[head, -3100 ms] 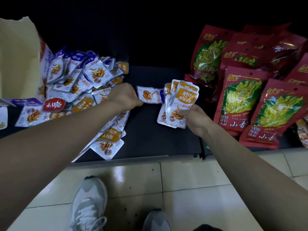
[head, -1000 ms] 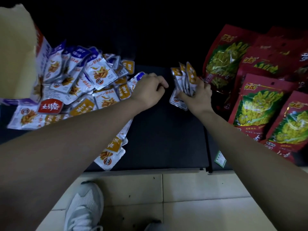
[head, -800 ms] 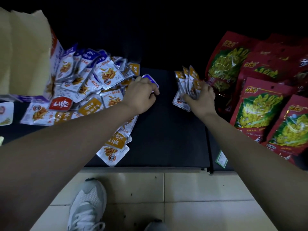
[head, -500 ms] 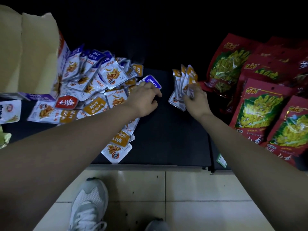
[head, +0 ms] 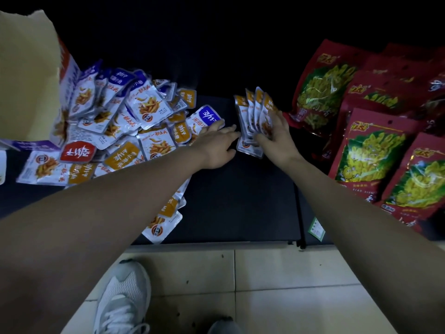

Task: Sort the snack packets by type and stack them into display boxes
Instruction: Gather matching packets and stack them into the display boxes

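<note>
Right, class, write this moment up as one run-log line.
right hand: grips fan of orange-topped silver snack packets | left hand: fingers straight over blue-topped silver packet | mixed packet pile: unsorted

Black shelf top (head: 228, 201) under the left hand (head: 216, 145) and right hand (head: 277, 138). Green label (head: 316, 229) at its front edge, nearer the body than the right hand. Pale tiled floor (head: 289, 273) beyond that edge. White mesh sneaker (head: 122, 297) well below the left hand, second shoe toe (head: 222, 326) beside it.

Glossy foil snack packets (head: 149, 109); matt cardboard box (head: 26, 75); glazed floor tiles (head: 289, 273).
</note>
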### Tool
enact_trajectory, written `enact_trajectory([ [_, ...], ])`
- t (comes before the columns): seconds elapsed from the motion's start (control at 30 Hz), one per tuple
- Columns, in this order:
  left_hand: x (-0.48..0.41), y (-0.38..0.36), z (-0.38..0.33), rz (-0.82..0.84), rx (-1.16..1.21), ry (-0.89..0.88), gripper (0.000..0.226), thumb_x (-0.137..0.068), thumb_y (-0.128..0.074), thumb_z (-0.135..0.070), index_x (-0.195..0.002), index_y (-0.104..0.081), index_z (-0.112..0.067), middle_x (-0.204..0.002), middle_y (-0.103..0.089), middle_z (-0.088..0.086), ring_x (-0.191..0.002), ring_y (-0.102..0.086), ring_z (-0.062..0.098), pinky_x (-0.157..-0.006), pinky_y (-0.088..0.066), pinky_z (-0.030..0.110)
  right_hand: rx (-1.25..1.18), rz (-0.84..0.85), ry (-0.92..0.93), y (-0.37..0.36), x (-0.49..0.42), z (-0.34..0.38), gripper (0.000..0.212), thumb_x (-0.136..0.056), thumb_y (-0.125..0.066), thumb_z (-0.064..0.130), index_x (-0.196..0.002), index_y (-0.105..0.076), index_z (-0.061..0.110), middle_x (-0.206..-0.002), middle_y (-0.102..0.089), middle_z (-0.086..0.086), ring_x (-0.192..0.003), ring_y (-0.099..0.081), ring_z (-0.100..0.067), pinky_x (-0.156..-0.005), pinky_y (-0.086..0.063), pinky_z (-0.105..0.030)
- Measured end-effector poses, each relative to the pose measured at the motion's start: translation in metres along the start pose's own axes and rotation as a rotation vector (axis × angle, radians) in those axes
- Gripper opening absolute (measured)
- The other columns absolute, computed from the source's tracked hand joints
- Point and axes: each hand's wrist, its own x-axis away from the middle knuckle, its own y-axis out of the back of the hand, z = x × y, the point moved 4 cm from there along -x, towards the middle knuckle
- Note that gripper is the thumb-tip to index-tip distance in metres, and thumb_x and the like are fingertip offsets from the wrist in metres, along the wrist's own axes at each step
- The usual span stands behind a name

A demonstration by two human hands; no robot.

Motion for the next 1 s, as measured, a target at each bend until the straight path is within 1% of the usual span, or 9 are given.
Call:
enact_trajectory([
  [0.23, 0.015, 0.015, 0.01, -0.316, 0.015, -0.029, 0.035, -0.097, -0.049, -0.021, -0.131, -0.057, -0.019, -0.138, -0.049, 0.005, -0.13, -0.032, 0.025, -0.106, -0.024, 0.035, -0.035, -0.113, -0.008, 0.012, 0.006, -0.01, 0.056, -0.099, -0.05, 0.036, -0.148, -0.034, 0.015, -0.153, -0.028, -0.004, -0.14, -0.03, -0.019, -0.112, -0.026, -0.028],
  [0.43, 0.034, 0.028, 0.017, -0.432, 0.0, -0.046, 0.028, -0.092, -0.053, -0.015, -0.116, -0.067, -0.016, -0.116, -0.059, 0.009, -0.116, -0.043, 0.03, -0.096, -0.036, 0.04, -0.017, -0.197, 0.129, 0.009, 0.008, 0.015, 0.047, -0.095, -0.058, 0.028, -0.138, -0.047, 0.015, -0.141, -0.042, -0.005, -0.13, -0.041, -0.02, -0.108, -0.038, -0.039],
  [0.53, 0.055, 0.042, 0.028, -0.512, -0.008, -0.001, 0.022, -0.089, -0.056, -0.012, -0.105, -0.072, -0.013, -0.105, -0.061, 0.013, -0.107, -0.049, 0.033, -0.088, -0.04, 0.04, -0.096, -0.113, 0.281, -0.011, 0.013, 0.05, 0.03, -0.093, -0.059, 0.017, -0.122, -0.06, 0.012, -0.114, -0.059, -0.004, -0.101, -0.059, -0.015, -0.091, -0.052, -0.035],
  [0.6, 0.076, 0.049, 0.04, -0.529, -0.016, 0.028, 0.02, -0.088, -0.057, -0.01, -0.101, -0.072, -0.014, -0.101, -0.061, 0.013, -0.104, -0.051, 0.033, -0.084, -0.041, 0.038, -0.081, 0.013, 0.382, -0.036, 0.022, 0.074, 0.018, -0.092, -0.06, 0.014, -0.109, -0.064, 0.013, -0.085, -0.061, 0.004, -0.076, -0.059, -0.009, -0.075, -0.052, -0.031],
  [0.67, 0.101, 0.052, 0.055, -0.508, -0.02, 0.049, 0.02, -0.087, -0.057, -0.009, -0.1, -0.071, -0.015, -0.099, -0.059, 0.012, -0.102, -0.053, 0.032, -0.079, -0.043, 0.037, -0.036, 0.14, 0.491, -0.064, 0.034, 0.092, 0.012, -0.087, -0.065, 0.018, -0.098, -0.065, 0.013, -0.075, -0.057, 0.009, -0.064, -0.053, -0.005, -0.066, -0.048, -0.031],
  [0.73, 0.127, 0.052, 0.069, -0.461, -0.058, 0.061, 0.021, -0.087, -0.059, -0.011, -0.103, -0.071, -0.016, -0.099, -0.059, 0.011, -0.101, -0.055, 0.031, -0.076, -0.045, 0.038, 0.047, 0.286, 0.519, -0.092, 0.047, 0.103, 0.033, -0.081, -0.072, 0.039, -0.103, -0.061, 0.016, -0.089, -0.059, 0.005, -0.073, -0.056, -0.007, -0.069, -0.049, -0.032],
  [0.83, 0.161, 0.048, 0.089, -0.348, -0.088, 0.071, 0.024, -0.084, -0.064, -0.015, -0.107, -0.069, -0.014, -0.101, -0.058, 0.014, -0.098, -0.057, 0.034, -0.078, -0.047, 0.039, 0.344, 0.403, 0.503, -0.123, 0.061, 0.105, 0.09, -0.068, -0.076, 0.062, -0.14, -0.038, 0.023, -0.133, -0.039, -0.001, -0.124, -0.04, -0.016, -0.102, -0.039, -0.034],
  [0.9, 0.178, 0.042, 0.099, -0.217, -0.11, 0.071, 0.032, -0.084, -0.067, -0.018, -0.115, -0.067, -0.012, -0.111, -0.057, 0.016, -0.103, -0.056, 0.035, -0.083, -0.047, 0.039, 0.489, 0.403, 0.526, -0.134, 0.064, 0.107, 0.111, -0.064, -0.082, 0.057, -0.151, -0.02, 0.023, -0.139, -0.025, -0.004, -0.133, -0.021, -0.021, -0.112, -0.028, -0.036],
  [1.0, 0.202, 0.038, 0.105, -0.039, -0.168, 0.063, 0.04, -0.087, -0.067, -0.023, -0.127, -0.06, -0.015, -0.126, -0.053, 0.012, -0.115, -0.051, 0.03, -0.092, -0.044, 0.036, 0.446, 0.458, 0.521, -0.137, 0.058, 0.11, 0.108, -0.068, -0.084, 0.035, -0.152, -0.017, 0.02, -0.139, -0.02, -0.005, -0.134, -0.015, -0.023, -0.115, -0.021, -0.033],
])
